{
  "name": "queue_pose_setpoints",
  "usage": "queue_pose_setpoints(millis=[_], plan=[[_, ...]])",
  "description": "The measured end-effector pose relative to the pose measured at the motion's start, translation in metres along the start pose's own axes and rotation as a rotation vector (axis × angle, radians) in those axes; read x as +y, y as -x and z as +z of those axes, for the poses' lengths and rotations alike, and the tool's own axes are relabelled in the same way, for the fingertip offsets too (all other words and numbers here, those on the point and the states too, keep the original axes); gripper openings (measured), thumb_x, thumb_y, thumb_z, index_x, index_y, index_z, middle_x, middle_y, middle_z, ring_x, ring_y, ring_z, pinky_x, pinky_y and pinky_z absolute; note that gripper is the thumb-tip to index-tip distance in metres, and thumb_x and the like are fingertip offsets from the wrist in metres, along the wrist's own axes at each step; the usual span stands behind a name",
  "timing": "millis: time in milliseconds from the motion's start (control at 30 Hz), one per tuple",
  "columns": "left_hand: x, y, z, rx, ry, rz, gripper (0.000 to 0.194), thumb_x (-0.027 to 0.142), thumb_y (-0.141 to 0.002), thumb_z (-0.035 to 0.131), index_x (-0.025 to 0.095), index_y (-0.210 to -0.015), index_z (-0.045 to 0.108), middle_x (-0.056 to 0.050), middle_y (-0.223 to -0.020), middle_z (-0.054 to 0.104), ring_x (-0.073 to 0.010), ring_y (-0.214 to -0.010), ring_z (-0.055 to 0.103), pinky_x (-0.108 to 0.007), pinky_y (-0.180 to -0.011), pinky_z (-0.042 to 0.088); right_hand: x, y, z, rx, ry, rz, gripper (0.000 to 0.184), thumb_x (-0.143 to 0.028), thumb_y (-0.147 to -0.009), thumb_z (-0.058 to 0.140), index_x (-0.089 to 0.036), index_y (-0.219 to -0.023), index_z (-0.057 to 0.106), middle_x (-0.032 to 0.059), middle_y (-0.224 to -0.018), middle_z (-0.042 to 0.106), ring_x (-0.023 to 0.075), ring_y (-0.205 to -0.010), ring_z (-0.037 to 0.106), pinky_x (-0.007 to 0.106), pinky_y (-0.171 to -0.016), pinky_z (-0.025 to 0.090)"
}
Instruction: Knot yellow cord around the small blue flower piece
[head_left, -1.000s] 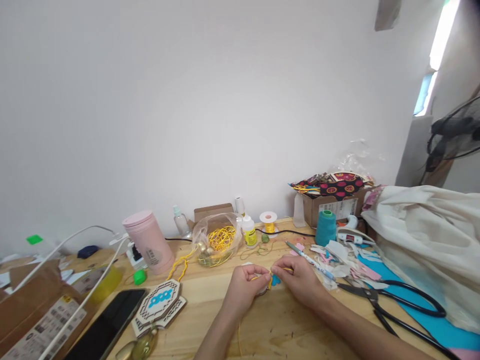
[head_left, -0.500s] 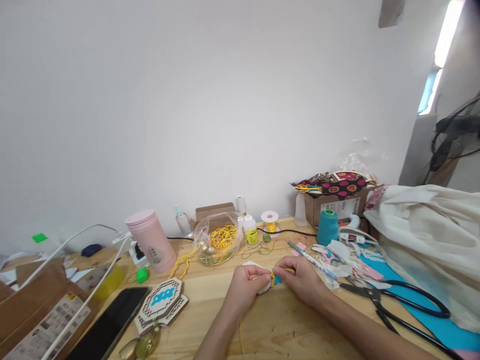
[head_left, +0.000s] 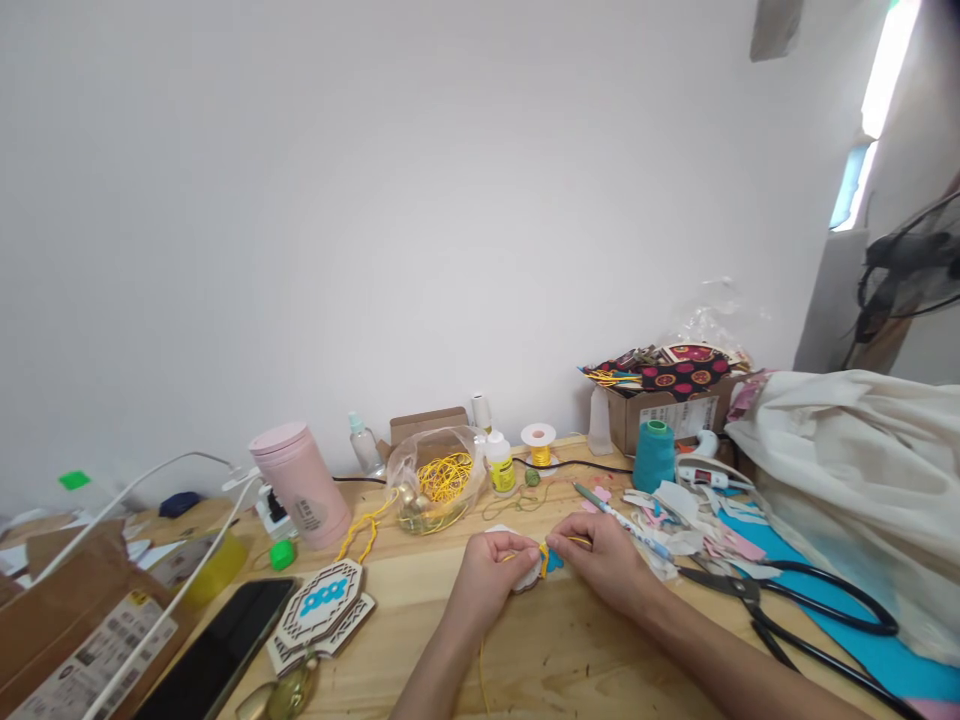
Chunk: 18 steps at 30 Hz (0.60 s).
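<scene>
Above the wooden table, my left hand (head_left: 501, 568) pinches a yellow cord (head_left: 544, 562) between thumb and fingers. My right hand (head_left: 590, 550) pinches the same cord from the other side, thumb and forefinger together. The cord is bunched or knotted between the two hands, over a small blue flower-like piece (head_left: 554, 560). A white piece (head_left: 529, 578) shows partly under my left fingers; its full shape is hidden. A loose end of yellow cord (head_left: 482, 675) trails down beside my left forearm to the table's front.
Black scissors (head_left: 750, 592), a pen (head_left: 619, 518) and paper scraps lie right, by a teal thread cone (head_left: 654, 456). Behind are a glue bottle (head_left: 500, 465), a yellow cord spool (head_left: 539, 447) and a bag of cord (head_left: 442, 478). Hexagonal ornaments (head_left: 322, 605), a phone (head_left: 217, 650) and a pink tumbler (head_left: 301, 485) stand left.
Both hands stay almost in place, still pinching the yellow cord. The whole view has shifted very slightly; nothing was let go or picked up.
</scene>
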<state>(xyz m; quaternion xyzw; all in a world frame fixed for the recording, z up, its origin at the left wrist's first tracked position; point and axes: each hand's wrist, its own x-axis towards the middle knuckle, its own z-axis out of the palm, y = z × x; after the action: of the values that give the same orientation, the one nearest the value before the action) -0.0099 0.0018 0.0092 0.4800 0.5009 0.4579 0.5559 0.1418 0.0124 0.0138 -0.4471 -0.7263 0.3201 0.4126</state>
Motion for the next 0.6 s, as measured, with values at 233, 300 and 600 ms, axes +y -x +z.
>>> queue_pose_setpoints(millis=[233,300,600], plan=[[0.0026,0.0011,0.0014,0.008,0.000,0.001,0.028,0.031,-0.047,0.070,0.008,-0.062,0.063,-0.002,-0.047,0.061,-0.0094,-0.042,0.049,-0.020,-0.045,0.035,-0.0009,0.0020,0.0008,-0.026,0.026,0.021,0.021,-0.023,-0.070,0.046,-0.013,-0.061,0.063,0.0031,-0.061,0.062,0.0134,-0.057,0.053,0.021,-0.052,0.038],[0.0019,0.0007,0.0011,-0.008,-0.003,0.003,0.027,0.031,-0.048,0.069,0.008,-0.062,0.063,-0.003,-0.048,0.061,-0.0090,-0.042,0.049,-0.020,-0.046,0.035,-0.0016,0.0022,0.0008,-0.050,0.052,-0.002,0.021,-0.023,-0.071,0.046,-0.014,-0.064,0.064,0.0024,-0.062,0.062,0.0127,-0.056,0.051,0.020,-0.050,0.036],[-0.0018,-0.0003,0.0009,-0.009,-0.077,0.025,0.026,0.032,-0.051,0.067,0.008,-0.061,0.063,-0.002,-0.047,0.060,-0.0089,-0.042,0.047,-0.020,-0.045,0.033,0.0011,0.0021,0.0003,-0.136,0.109,-0.086,0.022,-0.021,-0.072,0.045,-0.014,-0.065,0.064,0.0010,-0.057,0.058,0.0111,-0.054,0.047,0.019,-0.049,0.032]])
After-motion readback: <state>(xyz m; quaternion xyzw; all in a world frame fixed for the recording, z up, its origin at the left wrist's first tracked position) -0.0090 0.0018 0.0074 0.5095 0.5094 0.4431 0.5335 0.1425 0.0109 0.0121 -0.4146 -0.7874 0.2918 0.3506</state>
